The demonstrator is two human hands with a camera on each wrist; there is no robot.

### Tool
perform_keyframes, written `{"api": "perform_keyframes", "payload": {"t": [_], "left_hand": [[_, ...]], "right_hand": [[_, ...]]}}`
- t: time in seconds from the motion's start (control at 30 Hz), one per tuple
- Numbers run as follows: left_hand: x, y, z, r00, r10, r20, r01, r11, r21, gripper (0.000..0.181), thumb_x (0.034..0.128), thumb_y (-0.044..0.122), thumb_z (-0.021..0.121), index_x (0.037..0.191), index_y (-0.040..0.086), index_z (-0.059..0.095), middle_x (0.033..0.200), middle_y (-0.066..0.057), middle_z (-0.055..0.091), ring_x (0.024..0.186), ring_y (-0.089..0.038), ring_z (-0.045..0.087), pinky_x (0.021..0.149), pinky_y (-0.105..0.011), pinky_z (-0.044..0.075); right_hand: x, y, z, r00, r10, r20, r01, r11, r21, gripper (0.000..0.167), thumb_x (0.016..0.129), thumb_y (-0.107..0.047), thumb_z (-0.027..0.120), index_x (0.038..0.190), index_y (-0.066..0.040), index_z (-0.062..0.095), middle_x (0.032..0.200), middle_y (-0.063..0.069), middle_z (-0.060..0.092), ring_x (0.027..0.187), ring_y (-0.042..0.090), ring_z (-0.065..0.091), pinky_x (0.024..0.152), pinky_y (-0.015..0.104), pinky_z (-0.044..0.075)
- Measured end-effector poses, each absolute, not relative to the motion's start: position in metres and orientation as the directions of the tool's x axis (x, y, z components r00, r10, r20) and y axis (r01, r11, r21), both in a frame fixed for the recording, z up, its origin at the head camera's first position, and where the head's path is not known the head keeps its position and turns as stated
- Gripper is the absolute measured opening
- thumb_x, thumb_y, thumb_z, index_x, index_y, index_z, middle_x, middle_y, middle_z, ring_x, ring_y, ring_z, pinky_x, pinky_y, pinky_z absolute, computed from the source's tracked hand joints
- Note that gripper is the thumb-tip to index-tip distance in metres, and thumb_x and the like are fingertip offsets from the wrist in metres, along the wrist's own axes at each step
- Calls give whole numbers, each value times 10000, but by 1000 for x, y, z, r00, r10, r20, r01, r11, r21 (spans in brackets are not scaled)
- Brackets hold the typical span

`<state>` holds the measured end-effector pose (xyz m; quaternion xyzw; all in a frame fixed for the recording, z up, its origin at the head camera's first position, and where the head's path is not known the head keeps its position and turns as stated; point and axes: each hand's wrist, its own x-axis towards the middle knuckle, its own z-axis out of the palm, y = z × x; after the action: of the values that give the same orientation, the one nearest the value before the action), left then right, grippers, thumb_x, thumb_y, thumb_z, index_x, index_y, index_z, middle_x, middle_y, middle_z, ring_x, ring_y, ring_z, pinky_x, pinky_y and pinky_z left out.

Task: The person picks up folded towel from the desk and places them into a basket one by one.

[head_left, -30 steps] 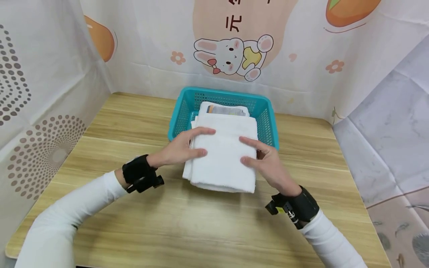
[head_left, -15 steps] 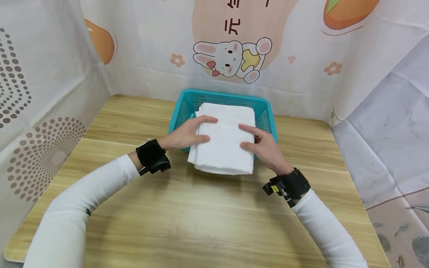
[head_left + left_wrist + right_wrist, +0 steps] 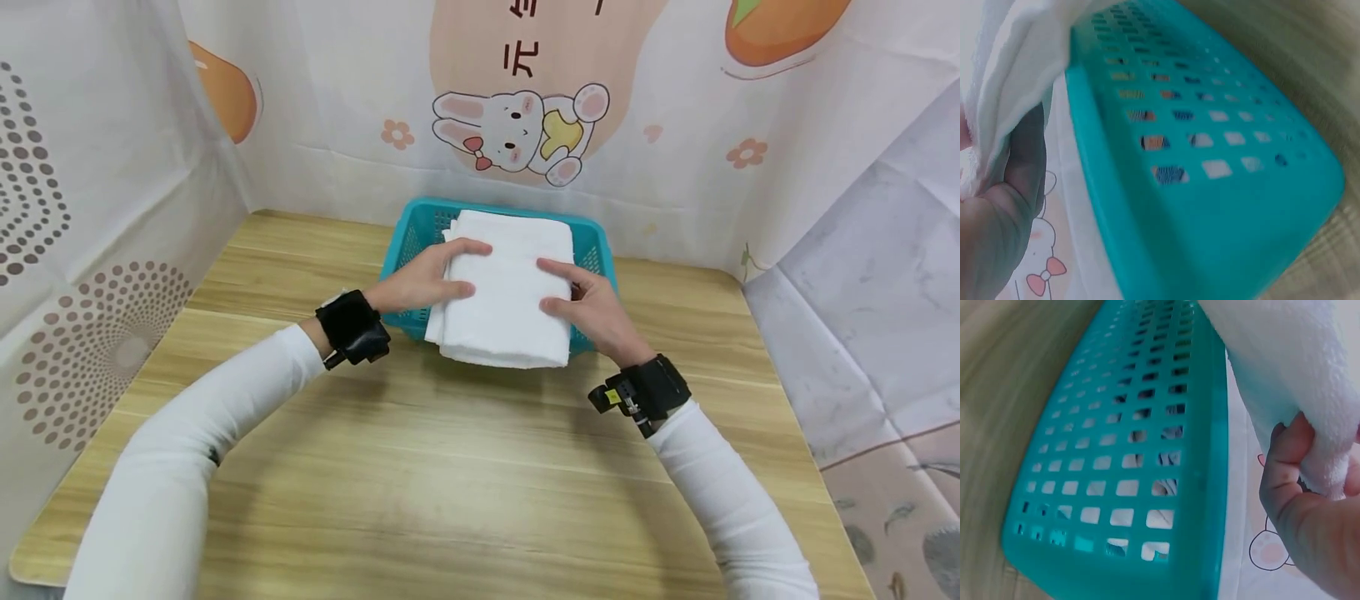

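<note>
A folded white towel (image 3: 510, 287) lies level over a teal plastic basket (image 3: 408, 321), its near edge reaching past the basket's front. My left hand (image 3: 427, 275) grips the towel's left side, thumb and a finger on top and the other fingers beneath. On the opposite side my right hand (image 3: 596, 308) holds the towel the same way. In the left wrist view the towel (image 3: 1029, 56) hangs above the basket rim, pinched in the hand (image 3: 997, 219). The right wrist view shows curled fingers under the towel (image 3: 1297, 369). Most of the basket's contents are hidden beneath the towel.
The basket stands on a wooden table (image 3: 450, 475) near its back edge, against a printed curtain (image 3: 330, 100). Through the holes of the basket wall (image 3: 1210, 187), dark, orange and white bits show. Curtains also flank the table on both sides.
Both hands have moved the towel away from me, farther over the basket. The white item with a grey label seen inside the basket earlier is now covered.
</note>
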<state>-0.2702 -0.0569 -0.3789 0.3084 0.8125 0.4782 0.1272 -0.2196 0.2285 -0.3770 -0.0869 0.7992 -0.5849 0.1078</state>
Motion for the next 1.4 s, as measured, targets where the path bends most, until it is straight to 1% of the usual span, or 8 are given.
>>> {"api": "perform_keyframes", "payload": {"t": [0.17,0.27,0.53,0.77,0.93,1.1,1.23,1.4], "left_hand": [[-281,-53,-379,-778,624,69,361,355,862,555,962,126,657,1476,140,446,1474,-65,441,1182,-231,484,942,-372,490],[-288,-52,-380,-786,614,65,354,362,862,551,967,119,648,1477,132,437,1474,-77,434,1160,-235,490,931,-358,490],[-301,-45,-384,-795,606,27,353,425,833,551,983,104,617,1492,119,407,1476,-100,420,1144,-248,484,931,-341,462],[-303,-40,-389,-782,623,-33,339,469,815,543,1019,47,519,1525,102,328,1513,-108,365,1168,-257,434,954,-335,393],[-301,-38,-391,-798,603,3,375,492,786,551,1029,38,489,1540,96,289,1520,-113,343,1225,-251,367,1051,-342,341],[-299,-42,-392,-803,595,-16,369,518,772,600,1033,146,524,1558,96,238,1567,-114,290,1361,-259,277,1166,-408,236],[-298,-50,-395,-787,614,-57,347,518,781,720,992,238,616,1569,94,210,1608,-95,233,1443,-252,198,1194,-451,185],[-296,-57,-394,-762,638,-107,333,528,781,826,946,282,687,1582,123,185,1631,-81,180,1487,-272,111,1201,-503,138]], "right_hand": [[-229,229,-378,-969,-236,-78,-1,320,-947,557,949,-93,672,1470,-205,511,1459,81,433,1118,251,526,798,270,517],[-236,228,-378,-970,-230,-76,-6,338,-941,566,956,-94,661,1484,-208,491,1483,91,398,1140,261,498,822,269,493],[-250,229,-384,-976,-206,-67,-15,371,-929,558,960,-91,654,1483,-201,492,1496,94,372,1122,275,459,816,281,435],[-255,229,-390,-973,-216,-81,-12,398,-917,562,979,-115,631,1508,-181,452,1537,107,339,1178,279,409,836,282,407],[-257,227,-392,-976,-203,-84,-8,415,-910,560,991,-116,612,1517,-190,436,1579,112,290,1246,300,384,973,369,391],[-259,224,-393,-977,-197,-81,-18,455,-890,557,1003,-128,590,1528,-192,415,1615,108,234,1334,314,322,1141,478,290],[-260,223,-396,-976,-209,-63,-44,468,-883,565,1011,-110,568,1542,-170,384,1628,101,222,1387,309,284,1181,488,235],[-260,222,-398,-973,-231,-26,-81,446,-891,569,1018,-78,546,1551,-133,355,1629,95,233,1446,278,255,1184,467,235]]}}
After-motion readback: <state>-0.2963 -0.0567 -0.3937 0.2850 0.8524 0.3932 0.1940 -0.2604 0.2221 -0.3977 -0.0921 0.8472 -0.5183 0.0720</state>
